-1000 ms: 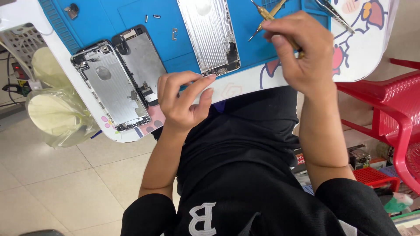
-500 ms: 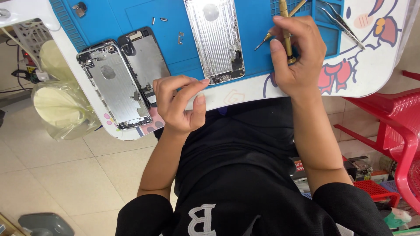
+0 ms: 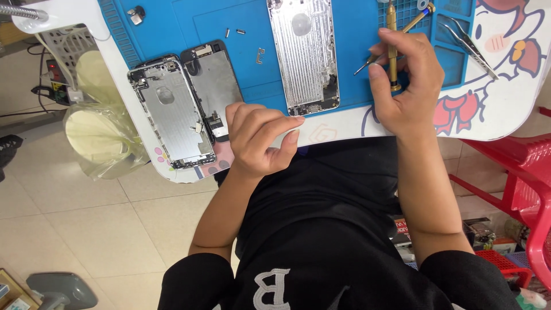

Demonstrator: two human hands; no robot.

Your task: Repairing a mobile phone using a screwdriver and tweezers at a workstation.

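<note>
My right hand (image 3: 404, 86) grips a brass-handled screwdriver (image 3: 392, 40), held upright over the blue work mat (image 3: 241, 63) near a second screwdriver (image 3: 416, 16). My left hand (image 3: 258, 138) rests at the table's near edge with fingers curled, holding nothing, just below an opened silver phone housing (image 3: 304, 54). To the left lie another silver phone chassis (image 3: 172, 112) and its folded-out dark screen panel (image 3: 215, 80), which my left hand partly overlaps.
Tweezers (image 3: 468, 46) lie on the mat's right tray area. Small screws (image 3: 232, 33) and a bracket (image 3: 259, 55) sit on the mat. A red plastic chair (image 3: 525, 172) stands at right, a bin with a clear liner (image 3: 100, 132) at left.
My right hand has lifted a brass screwdriver and now holds it upright; the view has shifted so the table sits lower. My left hand stays at the table edge.
</note>
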